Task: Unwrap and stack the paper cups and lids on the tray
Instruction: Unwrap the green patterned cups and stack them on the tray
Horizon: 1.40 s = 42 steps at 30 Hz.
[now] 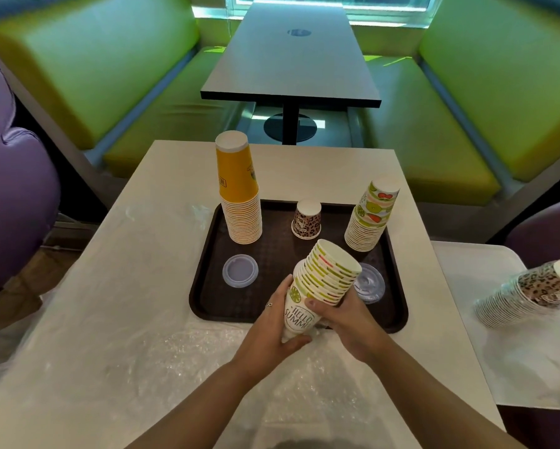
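Both hands grasp a nested sleeve of fruit-print paper cups [317, 283] above the dark brown plastic tray [204, 286]: left hand [272, 322] on the base, right hand [343, 315] mid-sleeve. Its long axis tilts toward one o'clock, where the matching upside-down fruit-print stack [370, 218] stands, nearer the right hand.

Tray [207, 286], free room: bare centre strip and near-left corner, open to my fingers [312, 303].
Obstacles: tall yellow cup stack [239, 202] back left; fruit-print stack [370, 218] back right; single leopard cup [307, 219] between them; flat lids front left [240, 271] and right [370, 285].
Counter [142, 254] left of tray: clear film [162, 358] only.
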Motion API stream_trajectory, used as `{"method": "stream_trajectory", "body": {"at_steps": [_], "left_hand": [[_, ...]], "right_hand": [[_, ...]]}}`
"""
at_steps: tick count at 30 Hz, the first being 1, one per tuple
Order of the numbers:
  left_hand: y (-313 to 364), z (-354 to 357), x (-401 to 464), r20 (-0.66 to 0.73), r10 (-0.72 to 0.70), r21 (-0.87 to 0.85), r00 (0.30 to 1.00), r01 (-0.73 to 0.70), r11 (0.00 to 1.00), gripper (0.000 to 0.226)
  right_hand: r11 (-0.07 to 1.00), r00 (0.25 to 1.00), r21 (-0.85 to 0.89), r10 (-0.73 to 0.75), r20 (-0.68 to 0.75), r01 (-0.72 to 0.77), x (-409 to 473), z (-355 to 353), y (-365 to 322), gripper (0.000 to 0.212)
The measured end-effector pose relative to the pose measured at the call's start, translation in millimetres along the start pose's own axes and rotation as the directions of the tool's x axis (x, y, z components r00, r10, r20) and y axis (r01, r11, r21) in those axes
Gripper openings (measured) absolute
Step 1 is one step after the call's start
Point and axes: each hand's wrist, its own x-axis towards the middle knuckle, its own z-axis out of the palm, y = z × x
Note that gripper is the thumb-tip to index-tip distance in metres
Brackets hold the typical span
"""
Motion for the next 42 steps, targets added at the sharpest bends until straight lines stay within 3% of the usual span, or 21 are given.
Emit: {"method": "stream_trajectory", "body": {"at_steps": [3,5,9,14,17,22,25,28,36,40,42], "left_hand": [[9.2,-8.2,2.7,0.074,-0.001,0.121,0.997,-0.008,0.993,0.123],[23.1,-13.2,9.1,0.034,-0.002,0.171,0.999,-0.004,0.985,0.135],[51.2,-15.5,23.7,-0.05,0.036,0.063,0.998,-0.032,0.997,0.131],[58.6,-13.8,29.9,-0.129,-0.049,-0.041,0.99,0.044,0.998,0.1],[56.2,-14.9,29.1,-0.116,-0.083,-0.077,0.99,0.074,0.994,0.079],[59.4,-17.9,30.8,-0.083,-0.158,-0.131,0.984,0.146,0.98,0.078],[62.2,-22.1,30.0,-0.128,-0.14,-0.1,0.982,0.128,0.987,0.074],[63.1,-25.0,28.9,-0.085,-0.103,-0.026,0.991,0.101,0.995,0.079],[69.1,-21.5,26.9,-0.121,-0.166,-0.042,0.979,0.162,0.986,0.055],[66.1,-21.1,25.8,-0.131,-0.17,-0.006,0.977,0.171,0.985,0.058],[66.3,-21.4,26.3,-0.138,-0.165,0.0,0.977,0.166,0.986,0.056]], "right_hand": [[1.0,0.999,0.0,0.006,-0.035,-0.006,-0.5,0.4,-4.1,0.062],[1.0,0.999,-0.018,-0.008,-0.035,0.008,-1.2,1.5,-7.0,0.069],[0.998,0.997,0.02,0.055,0.051,-0.056,-2.4,5.1,-11.7,0.092],[0.898,0.965,0.355,0.254,0.063,-0.259,-5.0,7.4,-28.0,0.051],[0.875,0.956,0.395,0.29,0.036,-0.28,-7.7,9.4,-30.3,0.032],[0.898,0.95,0.317,0.308,0.044,-0.306,-11.3,6.7,-29.3,0.021],[0.954,0.963,0.132,0.268,0.034,-0.27,-10.1,2.5,-35.6,0.029],[0.988,0.99,-0.082,0.127,-0.054,-0.131,-5.0,-3.0,-46.4,0.045],[0.959,0.995,-0.265,0.092,-0.034,-0.098,-3.1,-3.8,-53.7,0.039],[0.875,1.0,-0.485,0.006,-0.01,-0.01,-2.7,-3.5,-56.2,0.051],[0.864,0.999,-0.503,-0.033,-0.013,0.023,0.9,-5.9,-56.1,0.046]]}}
